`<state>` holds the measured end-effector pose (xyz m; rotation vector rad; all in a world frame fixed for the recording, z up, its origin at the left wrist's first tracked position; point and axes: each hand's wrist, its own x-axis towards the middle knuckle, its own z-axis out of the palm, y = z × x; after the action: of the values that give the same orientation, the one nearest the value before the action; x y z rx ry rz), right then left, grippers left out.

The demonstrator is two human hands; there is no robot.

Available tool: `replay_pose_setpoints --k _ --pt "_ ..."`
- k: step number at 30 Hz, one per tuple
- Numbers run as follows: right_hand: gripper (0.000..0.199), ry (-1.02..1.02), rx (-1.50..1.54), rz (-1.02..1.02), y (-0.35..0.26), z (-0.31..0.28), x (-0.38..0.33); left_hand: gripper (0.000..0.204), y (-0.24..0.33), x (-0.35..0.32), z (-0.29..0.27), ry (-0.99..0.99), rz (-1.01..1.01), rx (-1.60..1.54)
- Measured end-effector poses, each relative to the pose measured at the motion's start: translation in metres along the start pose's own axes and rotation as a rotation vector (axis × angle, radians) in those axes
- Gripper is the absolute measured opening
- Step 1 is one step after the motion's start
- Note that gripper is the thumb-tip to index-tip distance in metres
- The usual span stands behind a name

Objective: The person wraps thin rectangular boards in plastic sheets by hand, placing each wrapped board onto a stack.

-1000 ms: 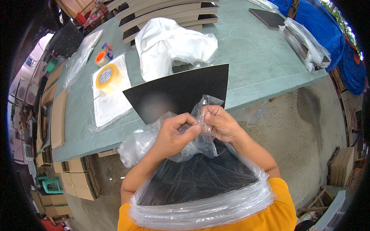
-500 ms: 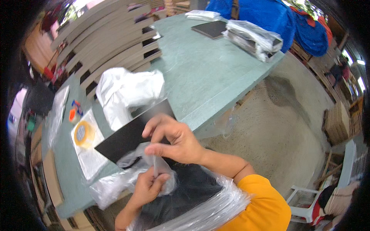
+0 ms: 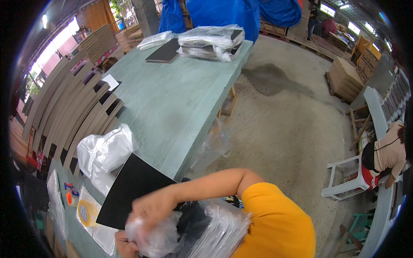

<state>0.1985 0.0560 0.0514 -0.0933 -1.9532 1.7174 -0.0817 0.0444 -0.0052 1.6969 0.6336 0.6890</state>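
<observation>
My right hand [image 3: 150, 207] reaches across from the orange sleeve and is closed on a crumpled clear plastic bag [image 3: 157, 238]. Below it, at the picture's lower edge, my left hand [image 3: 121, 248] is partly hidden by the same bag and seems to grip it from underneath. The bag's mouth bunches between both hands. A black item wrapped in clear plastic [image 3: 206, 225] lies against my chest. Just beyond my hands a flat black panel [image 3: 129, 189] rests on the green table's [image 3: 172, 103] near corner.
A white plastic bundle [image 3: 105, 150] and a yellow tape roll [image 3: 87, 213] lie left of the panel. Wrapped panels [image 3: 211, 41] are stacked at the table's far end. Curved wooden slats [image 3: 69, 107] line the left. A white chair [image 3: 346, 182] and another person [image 3: 387, 155] are at the right.
My view has swung to the right and up along the table. My right hand has dropped onto the bag and bunched it tighter, with my left hand now under it.
</observation>
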Motion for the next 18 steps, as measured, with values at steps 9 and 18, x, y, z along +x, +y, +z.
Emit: replay_pose_setpoints --k 9,18 --pt "0.022 -0.411 -1.469 0.595 0.046 -0.017 -0.021 0.015 0.093 0.012 0.058 -0.041 -0.681 0.576" --pt "0.034 -0.025 -1.873 0.471 0.047 -0.035 -0.03 0.012 0.101 0.021 0.093 -0.574 -0.12 1.068"
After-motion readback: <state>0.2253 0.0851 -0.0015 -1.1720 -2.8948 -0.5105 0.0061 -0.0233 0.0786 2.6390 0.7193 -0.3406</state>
